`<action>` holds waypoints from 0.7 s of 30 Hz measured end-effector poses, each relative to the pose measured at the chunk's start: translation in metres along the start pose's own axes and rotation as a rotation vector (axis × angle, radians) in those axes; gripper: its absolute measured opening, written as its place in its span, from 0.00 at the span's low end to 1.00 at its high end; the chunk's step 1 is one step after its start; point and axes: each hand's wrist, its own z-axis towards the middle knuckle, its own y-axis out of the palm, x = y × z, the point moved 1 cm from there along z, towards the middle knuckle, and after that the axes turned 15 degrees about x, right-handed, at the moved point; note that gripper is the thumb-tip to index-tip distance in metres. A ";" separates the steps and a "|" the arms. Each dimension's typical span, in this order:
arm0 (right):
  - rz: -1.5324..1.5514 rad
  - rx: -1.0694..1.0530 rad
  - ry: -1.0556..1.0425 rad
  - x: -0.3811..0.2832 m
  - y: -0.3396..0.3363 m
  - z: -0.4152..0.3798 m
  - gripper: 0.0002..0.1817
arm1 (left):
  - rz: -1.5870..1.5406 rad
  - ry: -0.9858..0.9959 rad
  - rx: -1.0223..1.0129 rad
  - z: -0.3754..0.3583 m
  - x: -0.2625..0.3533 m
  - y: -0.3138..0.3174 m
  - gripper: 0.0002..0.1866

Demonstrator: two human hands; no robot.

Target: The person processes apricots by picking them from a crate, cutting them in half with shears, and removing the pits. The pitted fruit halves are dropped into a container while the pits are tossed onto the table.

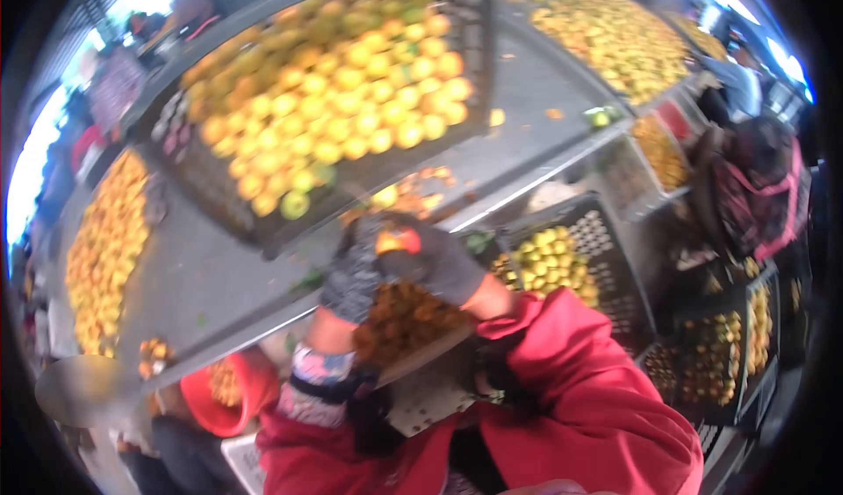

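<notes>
Both hands in dark grey knit gloves, red jacket sleeves. Left hand [356, 276] and right hand [430, 262] meet just off the near edge of the grey metal bench [211, 276], over a black crate of darker orange fruit [399, 319]. Between them a small orange round fruit [397, 240], gripped at the top; right-hand fingers wrap round it, closed tight. Left-hand fingers curl in beside it, touching or nearly so; can't tell if they grip it too, pic is blurred.

On the bench, toward the far edge, a big black plastic crate [219, 192] tilted, heaped w/ yellow-orange citrus fruit [351, 82]; one greener fruit at its low corner. A loose pile of yellow fruit [105, 249] lies at the left end of the bench, another wide heap of yellow fruit [615, 34] at the far right end. A few stray fruits and leaf bits on the bare metal.

Below the bench's right edge: a black slotted crate of yellow-green fruit [549, 262], more crates further right. Another person in a red cap [233, 394] sits low at the near left corner; another in a pink-strapped dark top [760, 192] at right.
</notes>
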 end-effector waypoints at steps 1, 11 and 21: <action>-0.073 -0.036 0.004 -0.009 -0.002 0.000 0.33 | -0.022 -0.159 -0.088 -0.003 0.016 -0.001 0.23; -0.247 0.127 -0.258 -0.018 0.002 -0.008 0.30 | 0.489 0.600 0.012 0.013 -0.085 -0.012 0.19; -0.089 0.306 -0.191 0.008 0.019 -0.013 0.19 | 0.264 0.550 0.147 -0.012 -0.017 0.020 0.23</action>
